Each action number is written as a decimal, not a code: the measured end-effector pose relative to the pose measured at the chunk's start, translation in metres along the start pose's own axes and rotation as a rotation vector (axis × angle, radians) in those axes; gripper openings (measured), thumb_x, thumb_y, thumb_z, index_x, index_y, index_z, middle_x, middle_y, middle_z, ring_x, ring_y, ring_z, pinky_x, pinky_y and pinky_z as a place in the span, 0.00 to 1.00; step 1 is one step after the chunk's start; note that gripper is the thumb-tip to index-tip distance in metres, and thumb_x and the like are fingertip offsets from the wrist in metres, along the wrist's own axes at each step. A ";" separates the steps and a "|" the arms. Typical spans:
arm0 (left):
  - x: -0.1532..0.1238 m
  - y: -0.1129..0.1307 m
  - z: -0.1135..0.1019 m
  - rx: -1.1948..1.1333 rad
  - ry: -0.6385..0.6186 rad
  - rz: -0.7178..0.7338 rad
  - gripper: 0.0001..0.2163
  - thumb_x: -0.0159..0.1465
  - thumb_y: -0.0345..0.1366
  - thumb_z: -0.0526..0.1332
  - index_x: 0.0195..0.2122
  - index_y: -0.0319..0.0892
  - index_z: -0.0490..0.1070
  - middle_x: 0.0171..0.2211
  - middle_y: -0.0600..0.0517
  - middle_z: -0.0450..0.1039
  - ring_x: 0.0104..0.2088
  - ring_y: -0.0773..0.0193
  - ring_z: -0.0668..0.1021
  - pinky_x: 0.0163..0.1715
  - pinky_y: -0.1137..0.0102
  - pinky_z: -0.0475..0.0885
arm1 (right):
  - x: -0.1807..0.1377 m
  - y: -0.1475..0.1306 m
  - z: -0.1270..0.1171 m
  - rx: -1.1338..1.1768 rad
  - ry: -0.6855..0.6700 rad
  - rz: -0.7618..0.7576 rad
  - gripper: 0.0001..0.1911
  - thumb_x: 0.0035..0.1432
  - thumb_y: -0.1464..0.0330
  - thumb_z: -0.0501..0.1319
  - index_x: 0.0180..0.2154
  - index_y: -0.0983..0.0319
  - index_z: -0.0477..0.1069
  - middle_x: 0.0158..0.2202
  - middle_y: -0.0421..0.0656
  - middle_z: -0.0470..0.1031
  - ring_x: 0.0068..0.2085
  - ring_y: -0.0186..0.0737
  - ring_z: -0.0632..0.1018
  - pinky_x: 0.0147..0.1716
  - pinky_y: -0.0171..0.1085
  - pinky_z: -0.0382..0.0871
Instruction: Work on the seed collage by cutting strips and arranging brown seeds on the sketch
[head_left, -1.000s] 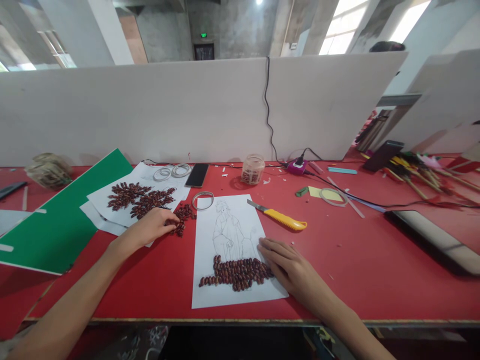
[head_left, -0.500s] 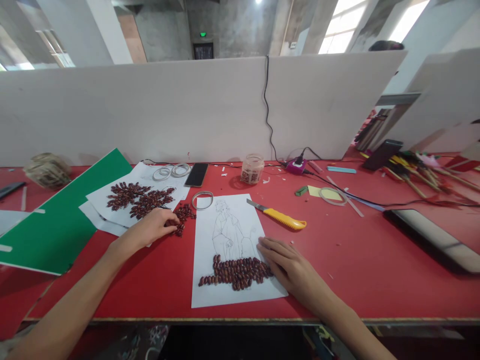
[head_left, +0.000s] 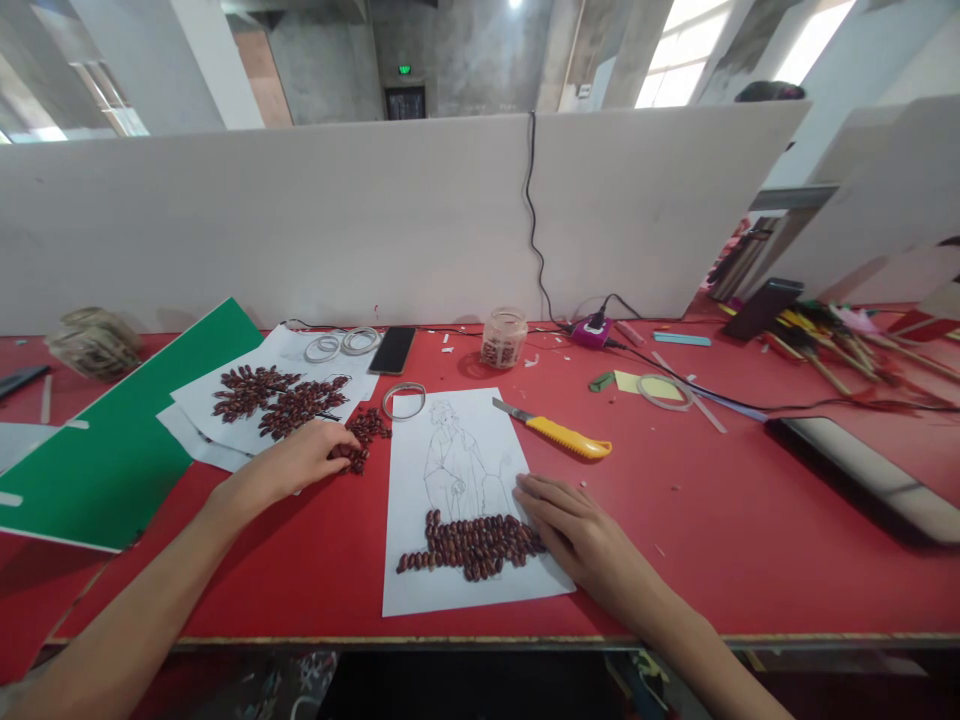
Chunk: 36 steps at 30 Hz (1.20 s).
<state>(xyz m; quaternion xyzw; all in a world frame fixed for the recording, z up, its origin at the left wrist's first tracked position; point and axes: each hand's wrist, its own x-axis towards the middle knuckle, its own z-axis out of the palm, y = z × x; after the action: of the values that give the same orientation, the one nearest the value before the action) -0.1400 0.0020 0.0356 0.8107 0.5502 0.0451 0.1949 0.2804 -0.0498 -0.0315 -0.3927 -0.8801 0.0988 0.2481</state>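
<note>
A white sheet with a line drawing of a figure (head_left: 465, 500) lies on the red table (head_left: 712, 520). Dark red beans (head_left: 472, 545) cover the drawing's lower part. My right hand (head_left: 577, 530) lies flat on the sheet's right edge, fingers stretched toward the beans, holding nothing. My left hand (head_left: 304, 455) rests with curled fingers at a loose pile of beans (head_left: 364, 435) left of the sheet; its fingertips pinch at the beans, and what they hold is too small to see.
More bean-covered sheets (head_left: 277, 395) and a green board (head_left: 112, 440) lie at the left. A yellow utility knife (head_left: 559, 432), tape rings (head_left: 405, 400), a phone (head_left: 395, 349), a small jar (head_left: 504, 338) and cables sit behind. A white partition (head_left: 375, 220) bounds the back.
My left hand has shifted slightly at the loose bean pile. My right hand has stayed on the sheet.
</note>
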 end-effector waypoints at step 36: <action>-0.012 0.037 0.005 -0.042 0.209 -0.098 0.11 0.68 0.40 0.54 0.40 0.44 0.75 0.38 0.48 0.79 0.38 0.55 0.79 0.40 0.64 0.70 | -0.002 0.001 0.001 -0.012 -0.017 0.016 0.20 0.73 0.69 0.52 0.61 0.56 0.70 0.63 0.46 0.72 0.62 0.48 0.73 0.60 0.55 0.72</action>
<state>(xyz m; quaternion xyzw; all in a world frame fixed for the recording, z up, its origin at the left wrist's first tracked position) -0.1105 -0.0224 0.0462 0.7694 0.6055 0.1312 0.1552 0.2815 -0.0507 -0.0333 -0.4002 -0.8796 0.0989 0.2374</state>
